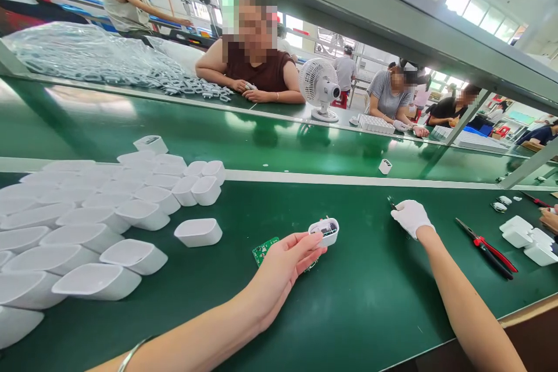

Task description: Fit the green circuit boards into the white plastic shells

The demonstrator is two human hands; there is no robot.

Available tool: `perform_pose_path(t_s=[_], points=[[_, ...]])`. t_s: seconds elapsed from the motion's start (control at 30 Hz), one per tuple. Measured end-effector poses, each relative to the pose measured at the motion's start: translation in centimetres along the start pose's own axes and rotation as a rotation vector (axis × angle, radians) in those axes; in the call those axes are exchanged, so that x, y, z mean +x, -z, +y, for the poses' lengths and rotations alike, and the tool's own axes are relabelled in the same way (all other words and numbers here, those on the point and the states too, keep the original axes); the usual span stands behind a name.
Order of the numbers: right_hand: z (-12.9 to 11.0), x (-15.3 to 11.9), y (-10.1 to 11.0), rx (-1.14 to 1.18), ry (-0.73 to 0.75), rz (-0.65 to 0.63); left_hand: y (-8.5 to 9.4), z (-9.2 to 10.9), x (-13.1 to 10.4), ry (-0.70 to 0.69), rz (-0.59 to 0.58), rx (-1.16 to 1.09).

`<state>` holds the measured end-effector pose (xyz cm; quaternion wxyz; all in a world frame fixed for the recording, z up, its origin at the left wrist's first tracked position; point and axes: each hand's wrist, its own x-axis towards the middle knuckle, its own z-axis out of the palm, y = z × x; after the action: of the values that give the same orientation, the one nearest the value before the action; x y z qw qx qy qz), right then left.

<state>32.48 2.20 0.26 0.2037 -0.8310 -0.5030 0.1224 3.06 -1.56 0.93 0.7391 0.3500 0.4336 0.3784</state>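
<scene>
My bare left hand [288, 258] grips a small white oval plastic housing [330, 237] between thumb and fingers. The housing's open top faces up and shows dark parts inside. Partly hidden behind that hand, a green circuit board [264, 249] lies on the bench. My right hand [411, 218], in a white glove, is closed on a small dark green piece [391, 202] that sticks out past its fingertips; too little of it shows to tell its kind. To the left of my left hand, one white housing [198, 232] stands apart from a large group of similar housings [126, 212].
Red-and-black long-nose pliers [486, 248] lie right of my right hand. Further right are more white housings [525, 238] and another person's hand [550, 218]. One housing [385, 167] sits on the far green strip. A fan [320, 90] and a co-worker [261, 70] are opposite.
</scene>
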Motion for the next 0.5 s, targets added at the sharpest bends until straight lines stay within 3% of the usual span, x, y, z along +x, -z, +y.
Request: perform_pose_path(t_s=[0.1, 0.17, 0.27, 0.33, 0.5], points=[[-2.2, -2.5, -0.4, 0.173, 0.151, -0.063, 0.0, 0.0, 0.0, -0.010, 0.008, -0.011], [-3.8, -4.8, -0.7, 0.341, 0.364, -0.053, 0.0, 0.0, 0.1, -0.018, 0.021, -0.012], [-5.2, -7.5, -1.3, 0.438, 0.759, 0.066, 0.2, -0.2, 0.5, -0.055, 0.058, 0.005], [-5.4, -8.3, -1.9, 0.376, 0.917, 0.145, 0.3, -0.4, 0.8, -0.084, 0.090, 0.035], [-5.2, -8.3, -3.0, 0.279, 0.947, 0.216, 0.4, -0.6, 1.0, -0.102, 0.138, 0.122]])
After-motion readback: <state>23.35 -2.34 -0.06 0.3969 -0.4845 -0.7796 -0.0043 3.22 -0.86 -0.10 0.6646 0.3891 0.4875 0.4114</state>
